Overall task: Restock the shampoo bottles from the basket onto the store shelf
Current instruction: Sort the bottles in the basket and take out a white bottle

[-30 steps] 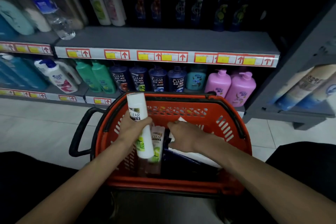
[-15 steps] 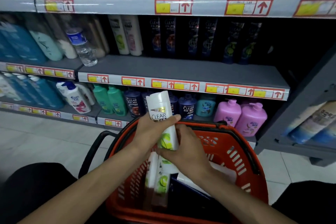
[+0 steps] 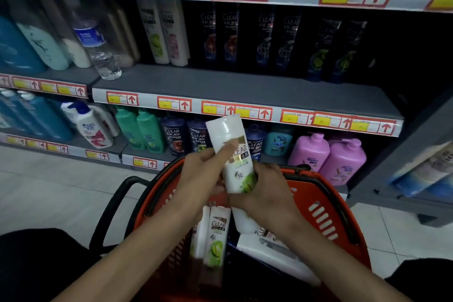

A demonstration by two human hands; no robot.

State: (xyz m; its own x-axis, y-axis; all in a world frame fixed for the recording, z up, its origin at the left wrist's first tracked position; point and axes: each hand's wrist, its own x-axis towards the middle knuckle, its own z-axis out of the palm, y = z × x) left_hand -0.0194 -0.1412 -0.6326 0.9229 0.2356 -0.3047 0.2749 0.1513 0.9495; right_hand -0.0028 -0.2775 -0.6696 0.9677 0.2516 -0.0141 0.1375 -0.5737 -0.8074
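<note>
A single wide-angle view from the person's head looks forward and down, close over both forearms and the orange basket (image 3: 340, 206) right below it, and squarely faces the grey store shelf (image 3: 245, 86) just beyond, its rows bowed by the lens.

white shampoo bottle (image 3: 235, 154), upright, above orange basket (image 3: 326, 206)

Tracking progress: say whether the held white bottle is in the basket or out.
Out: left hand and right hand hold white bottle above basket.
</note>
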